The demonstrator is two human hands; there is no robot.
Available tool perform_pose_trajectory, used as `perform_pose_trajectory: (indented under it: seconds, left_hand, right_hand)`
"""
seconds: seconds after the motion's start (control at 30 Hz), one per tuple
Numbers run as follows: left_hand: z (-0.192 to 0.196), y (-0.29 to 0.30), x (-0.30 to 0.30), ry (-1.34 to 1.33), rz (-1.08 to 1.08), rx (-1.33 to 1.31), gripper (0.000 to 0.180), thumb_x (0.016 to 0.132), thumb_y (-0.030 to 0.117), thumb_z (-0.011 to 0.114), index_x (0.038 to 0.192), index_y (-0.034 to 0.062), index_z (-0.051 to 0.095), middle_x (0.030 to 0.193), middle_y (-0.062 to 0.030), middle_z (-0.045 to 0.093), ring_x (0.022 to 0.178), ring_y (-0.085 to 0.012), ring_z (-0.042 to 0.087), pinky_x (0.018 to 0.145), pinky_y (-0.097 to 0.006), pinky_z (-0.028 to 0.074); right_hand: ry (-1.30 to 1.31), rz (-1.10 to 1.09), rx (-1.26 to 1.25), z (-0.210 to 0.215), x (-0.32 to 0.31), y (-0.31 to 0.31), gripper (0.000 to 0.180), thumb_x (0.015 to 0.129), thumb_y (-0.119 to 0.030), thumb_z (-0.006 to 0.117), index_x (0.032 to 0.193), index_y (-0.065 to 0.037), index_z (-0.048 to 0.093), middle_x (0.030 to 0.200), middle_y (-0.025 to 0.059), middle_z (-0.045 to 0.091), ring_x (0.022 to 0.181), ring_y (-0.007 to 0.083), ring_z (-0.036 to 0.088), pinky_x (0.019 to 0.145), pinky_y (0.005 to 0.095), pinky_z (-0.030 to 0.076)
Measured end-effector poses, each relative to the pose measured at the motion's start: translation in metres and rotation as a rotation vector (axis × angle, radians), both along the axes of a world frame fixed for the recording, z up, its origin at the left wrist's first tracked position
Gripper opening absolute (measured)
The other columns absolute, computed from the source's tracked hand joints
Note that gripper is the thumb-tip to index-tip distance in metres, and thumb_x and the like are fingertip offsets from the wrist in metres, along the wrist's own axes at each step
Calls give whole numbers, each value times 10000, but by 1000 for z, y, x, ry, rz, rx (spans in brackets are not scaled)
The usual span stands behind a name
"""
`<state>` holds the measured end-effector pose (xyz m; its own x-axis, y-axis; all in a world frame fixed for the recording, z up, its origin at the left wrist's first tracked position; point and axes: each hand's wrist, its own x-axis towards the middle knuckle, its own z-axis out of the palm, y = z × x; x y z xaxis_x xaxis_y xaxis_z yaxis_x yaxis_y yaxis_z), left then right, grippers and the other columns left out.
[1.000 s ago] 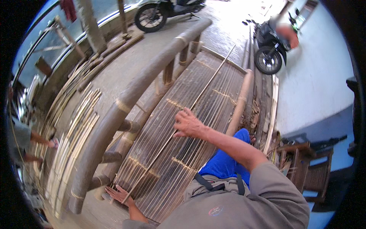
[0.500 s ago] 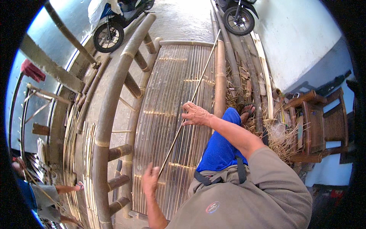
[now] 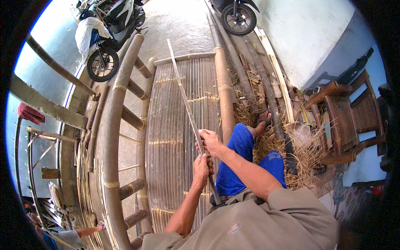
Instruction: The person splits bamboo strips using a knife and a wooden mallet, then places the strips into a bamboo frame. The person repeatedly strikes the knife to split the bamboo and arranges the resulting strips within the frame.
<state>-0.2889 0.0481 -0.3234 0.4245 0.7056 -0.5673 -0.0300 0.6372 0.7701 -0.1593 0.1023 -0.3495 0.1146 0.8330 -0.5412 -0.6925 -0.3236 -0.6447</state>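
Left hand [image 3: 201,166] risen to join right hand [image 3: 209,141], both gripping long bamboo strip [image 3: 183,93] above slatted panel [image 3: 171,137]

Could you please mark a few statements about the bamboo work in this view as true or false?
1. Both hands grip the long bamboo strip. True: the left hand holds it below the right hand.
2. The strip lies flat on the ground beside the panel. False: it is held slanting above the slatted bamboo panel.
3. A wooden chair stands to the person's right. True.
4. The person wears red trousers. False: the trousers are blue.
5. A motorbike is parked at the upper left. True.
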Motion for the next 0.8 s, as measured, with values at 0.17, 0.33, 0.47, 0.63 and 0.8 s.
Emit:
perform_pose_trajectory:
  seconds: [0.17,0.33,0.47,0.63,0.8]
  left_hand:
    - [-22,19,21,-76,-132,120,400,1038,391,460,1008,35,641,761,-30,606,636,-151,595,591,-303,520]
    - [-74,79,-6,655,47,832,379,1009,345,514,1141,17,653,1052,-187,635,1004,-320,590,905,-461,447]
    - [-102,132,-21,1338,-23,950,518,992,404,514,1397,81,514,1424,-218,441,1314,-427,390,1077,-570,323]
    - [-112,155,0,1572,-85,647,641,985,524,465,1545,250,314,1593,-139,207,1434,-426,205,1148,-573,222]
    - [-122,153,14,1722,10,732,620,979,527,458,1533,277,335,1587,-121,226,1422,-380,239,1159,-559,193]
  right_hand:
    - [-277,-81,-51,0,45,14,146,968,-187,594,1051,-68,597,713,14,579,505,111,547,381,247,442]
    - [-796,68,-34,2,128,-2,237,933,-239,581,1002,-22,648,700,64,607,551,156,583,455,315,449]
    - [-1288,37,-7,4,180,-38,329,903,-324,592,970,-12,671,795,238,670,730,378,674,646,458,516]
    - [-1382,74,-205,15,211,-95,289,920,-309,607,988,-33,653,812,233,673,741,415,661,663,486,513]
    - [-1490,-26,-325,9,226,-121,170,908,-223,654,962,-63,634,837,192,672,772,390,662,653,467,509]
